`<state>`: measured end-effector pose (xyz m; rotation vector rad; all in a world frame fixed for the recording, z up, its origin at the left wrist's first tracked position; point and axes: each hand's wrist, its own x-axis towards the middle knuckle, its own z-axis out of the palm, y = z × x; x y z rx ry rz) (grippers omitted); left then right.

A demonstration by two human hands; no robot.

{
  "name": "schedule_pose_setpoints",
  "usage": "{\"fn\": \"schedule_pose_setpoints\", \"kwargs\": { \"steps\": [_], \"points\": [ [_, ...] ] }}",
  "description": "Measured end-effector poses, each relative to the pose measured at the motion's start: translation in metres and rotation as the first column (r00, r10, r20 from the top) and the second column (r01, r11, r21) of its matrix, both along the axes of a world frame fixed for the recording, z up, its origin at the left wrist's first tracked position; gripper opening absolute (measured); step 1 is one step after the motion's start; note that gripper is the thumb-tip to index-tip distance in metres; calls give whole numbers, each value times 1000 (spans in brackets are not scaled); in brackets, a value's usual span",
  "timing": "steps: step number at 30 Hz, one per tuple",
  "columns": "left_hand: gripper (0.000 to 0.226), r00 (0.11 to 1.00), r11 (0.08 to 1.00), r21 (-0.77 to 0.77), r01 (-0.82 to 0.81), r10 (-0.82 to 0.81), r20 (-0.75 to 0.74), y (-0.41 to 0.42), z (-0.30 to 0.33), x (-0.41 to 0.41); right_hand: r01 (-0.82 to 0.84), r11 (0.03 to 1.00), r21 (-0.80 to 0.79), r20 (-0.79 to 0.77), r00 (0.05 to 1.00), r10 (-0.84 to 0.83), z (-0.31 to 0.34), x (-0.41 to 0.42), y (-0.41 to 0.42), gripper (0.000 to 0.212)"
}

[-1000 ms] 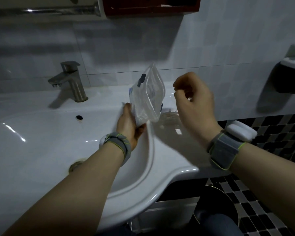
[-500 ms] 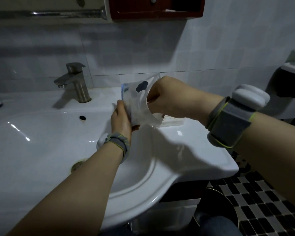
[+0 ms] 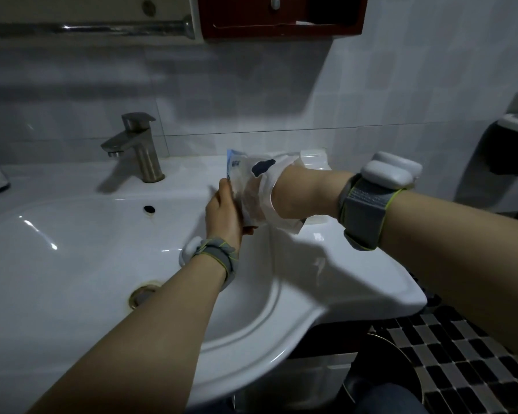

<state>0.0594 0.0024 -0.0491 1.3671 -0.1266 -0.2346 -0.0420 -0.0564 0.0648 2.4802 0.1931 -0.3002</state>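
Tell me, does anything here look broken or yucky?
Only the drain in the sink: its ring looks brown and stained, like rust, against the white bowl. The right hand is deep inside the bag that the left hand holds, but nothing looks spilled.

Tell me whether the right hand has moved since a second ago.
Yes. The right hand went left, toward the tap, into the plastic bag that the left hand holds.

Clear plastic bag (image 3: 253, 189), glossy sink (image 3: 72, 249)
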Motion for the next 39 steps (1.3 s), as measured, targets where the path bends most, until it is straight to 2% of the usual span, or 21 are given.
{"fn": "schedule_pose_setpoints", "kwargs": {
  "steps": [1,2,4,5,7,8,10,11,12,13,15,18,23,25,29,32,36,38,39],
  "points": [
    [42,1000,1000,14,-3,3,4,0,-1,0,58,993,99,22,998,-60,-5,1,-2,43],
    [43,1000,1000,27,0,0,9,0,-2,-1,132,991,-22,13,991,-132,-4,0,7,40],
    [46,1000,999,40,13,-13,19,-2,-2,0,142,986,-83,-30,989,-144,-11,3,10,36],
    [47,999,999,45,22,-23,23,-2,-2,-1,158,987,-29,-5,987,-158,-13,5,10,36],
    [49,999,997,64,34,-36,32,-3,-2,-2,196,978,-67,-15,980,-198,-2,-1,9,35],
    [49,999,996,76,36,-39,38,-4,-2,-3,193,977,-90,-58,978,-198,1,-1,4,35],
    [49,998,995,97,32,-36,48,-4,-3,-4,-25,962,-272,-186,982,-27,5,-5,-1,37],
    [48,998,994,105,23,-29,53,-4,-4,-4,-48,961,-271,-191,982,-5,4,-5,-3,35],
    [48,998,994,112,17,-24,57,-3,-4,-3,26,976,-217,-122,991,-54,0,-4,-3,33],
    [48,998,993,117,16,-23,58,-3,-5,-2,173,981,-85,-82,980,-180,-5,-2,0,34],
    [49,998,994,107,23,-29,55,-3,-6,0,252,968,-13,5,968,-252,-11,1,3,38],
    [50,999,997,73,20,-22,31,-4,-4,0,211,976,-47,-2,977,-211,-10,2,6,21],
    [50,998,996,86,29,-34,57,-4,-6,1,169,983,-72,-14,985,-171,-5,0,5,41],
    [47,997,995,102,22,-30,72,-4,-7,1,173,982,-73,15,985,-172,-1,-2,2,43],
    [44,997,993,118,19,-27,71,-4,-9,2,61,988,-139,-72,995,-72,6,-4,-1,45],
    [45,997,990,143,7,-18,75,-4,-11,3,229,970,-82,-32,972,-233,2,0,3,44],
    [44,998,990,139,-17,8,64,-2,-12,6,209,968,-140,-35,976,-216,4,1,10,44],
    [45,995,984,169,-49,34,91,-3,-15,10,225,972,-68,12,974,-225,-1,1,5,43],
    [47,993,980,184,-73,53,110,-3,-17,12,162,985,-60,18,987,-161,-6,4,-3,40]
  ]
}}
